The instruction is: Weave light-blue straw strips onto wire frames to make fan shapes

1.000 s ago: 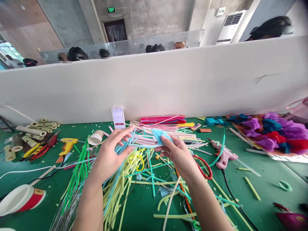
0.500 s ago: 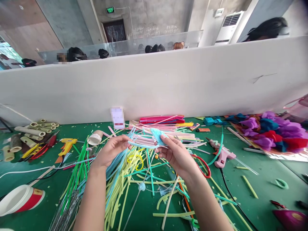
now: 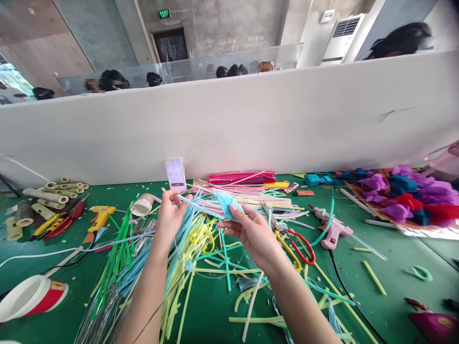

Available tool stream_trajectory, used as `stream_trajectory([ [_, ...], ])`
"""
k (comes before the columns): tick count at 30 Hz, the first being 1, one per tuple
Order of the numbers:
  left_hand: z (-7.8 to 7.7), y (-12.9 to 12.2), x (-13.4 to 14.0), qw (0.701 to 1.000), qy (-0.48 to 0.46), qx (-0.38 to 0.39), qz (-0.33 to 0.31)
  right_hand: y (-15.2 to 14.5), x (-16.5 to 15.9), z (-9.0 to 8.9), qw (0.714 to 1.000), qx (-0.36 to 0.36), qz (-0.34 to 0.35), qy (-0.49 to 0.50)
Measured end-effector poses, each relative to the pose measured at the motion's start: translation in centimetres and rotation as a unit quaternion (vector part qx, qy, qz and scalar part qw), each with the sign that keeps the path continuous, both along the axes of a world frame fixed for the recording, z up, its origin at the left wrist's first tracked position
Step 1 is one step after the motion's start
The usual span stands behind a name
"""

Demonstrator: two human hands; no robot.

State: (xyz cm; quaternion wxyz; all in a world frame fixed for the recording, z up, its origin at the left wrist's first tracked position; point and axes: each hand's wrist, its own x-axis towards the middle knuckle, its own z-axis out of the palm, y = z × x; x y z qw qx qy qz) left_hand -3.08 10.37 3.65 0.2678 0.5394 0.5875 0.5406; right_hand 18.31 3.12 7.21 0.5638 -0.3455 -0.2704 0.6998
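Note:
My right hand (image 3: 253,231) pinches a flat, light blue petal-shaped piece (image 3: 225,203) between thumb and fingers. From its lower edge a thin light blue strip (image 3: 201,207), which looks like a chenille stem, runs to my left hand (image 3: 171,212). The fingertips of my left hand are closed on the strip's far end. A thin wire with a small pale blue ball (image 3: 189,266) hangs below my hands. Under them lie bundles of blue stems (image 3: 139,267) and yellow-green stems (image 3: 179,282).
Scissors (image 3: 300,248) lie by my right forearm. A pink glue gun (image 3: 335,232) is at right, a yellow one (image 3: 100,217) at left. A phone (image 3: 176,177) leans against the white partition (image 3: 229,124). A paper cup (image 3: 53,296) stands front left; purple and red flowers (image 3: 412,191) lie right.
My left hand has moved left and slightly up, and the strip is now straighter. The petal-shaped piece has shifted left in my right hand. The small ball has swung left and up.

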Motion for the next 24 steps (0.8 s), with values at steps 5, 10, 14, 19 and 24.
stream_trajectory([
  [5, 0.7, -0.8, 1.3, 0.988, -0.146, 0.000, -0.043, 0.0, -0.2, 0.6, 0.994, -0.026, -0.057, 0.091],
  [10, 3.1, -2.9, 2.5, 0.961, -0.118, -0.062, -0.242, -0.1, -0.8, 0.7, 0.983, -0.023, -0.085, 0.161],
  [14, 3.9, -4.1, 3.6, 0.913, -0.166, -0.074, -0.365, -0.1, -1.6, 0.0, 0.971, -0.034, -0.124, 0.202],
  [19, 3.3, -4.1, 5.4, 0.913, -0.220, -0.070, -0.336, -0.5, -2.2, -0.2, 0.964, -0.082, -0.093, 0.234],
  [24, 2.8, -3.9, 6.7, 0.897, -0.370, -0.065, -0.234, -0.7, -2.1, 0.2, 0.954, -0.107, -0.073, 0.271],
])
